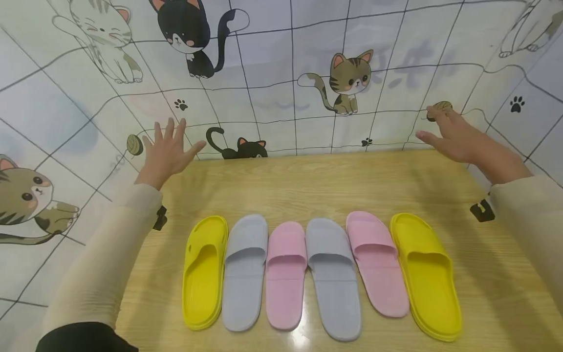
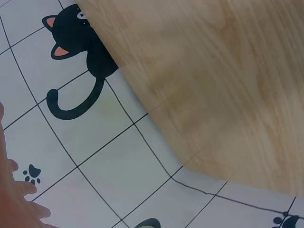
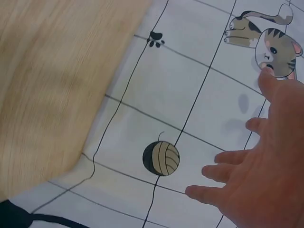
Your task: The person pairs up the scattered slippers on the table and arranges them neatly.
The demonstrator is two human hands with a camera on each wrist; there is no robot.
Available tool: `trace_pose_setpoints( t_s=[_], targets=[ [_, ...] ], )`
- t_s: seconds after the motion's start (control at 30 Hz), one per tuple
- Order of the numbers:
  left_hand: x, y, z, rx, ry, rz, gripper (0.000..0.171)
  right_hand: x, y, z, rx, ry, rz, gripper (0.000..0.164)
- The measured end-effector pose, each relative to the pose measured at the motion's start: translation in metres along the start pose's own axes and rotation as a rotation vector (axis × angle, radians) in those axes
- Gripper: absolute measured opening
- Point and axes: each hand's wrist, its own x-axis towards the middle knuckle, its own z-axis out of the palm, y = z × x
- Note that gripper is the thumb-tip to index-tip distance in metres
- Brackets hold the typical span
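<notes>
Six slippers would be a row too long to count, so several slippers lie side by side on the wooden table, toes pointing away. From the left come a yellow slipper [image 1: 203,283], a grey slipper [image 1: 243,298], a pink slipper [image 1: 285,298], another grey slipper [image 1: 337,303], another pink slipper [image 1: 381,286] and another yellow slipper [image 1: 433,293]. My left hand [image 1: 164,151] hovers beyond the row at the far left, fingers spread, holding nothing. Over the far right corner my right hand [image 1: 459,134] is extended and holds nothing. Its spread fingers [image 3: 206,194] show in the right wrist view.
The wooden table [image 1: 308,186] ends at a white cat-print sheet [image 1: 272,107] behind and at both sides. Small black objects [image 1: 483,210] show beside each forearm near the table's side edges.
</notes>
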Motion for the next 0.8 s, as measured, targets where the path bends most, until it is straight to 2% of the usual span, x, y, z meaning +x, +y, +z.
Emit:
trace_pose_setpoints(
  t_s=[0.23,0.43,0.57,0.7,0.8],
  targets=[
    [-0.023,0.000,0.021,-0.066,0.000,0.014,0.103,-0.016,-0.009,0.019,0.047,-0.067,0.014,0.087],
    [-0.050,0.003,0.040,-0.064,0.004,0.025,0.102,-0.035,-0.021,0.044,0.035,-0.059,-0.020,0.087],
    [-0.071,0.006,0.055,-0.179,0.010,0.049,0.099,-0.050,-0.020,0.068,0.008,-0.058,-0.039,0.087],
    [-0.094,0.011,0.063,-0.339,-0.072,0.034,0.099,-0.068,-0.021,0.092,0.070,-0.135,-0.034,0.088],
    [-0.113,0.015,0.067,-0.363,-0.154,-0.005,0.101,-0.082,-0.027,0.107,0.125,-0.179,-0.043,0.087]
  ],
)
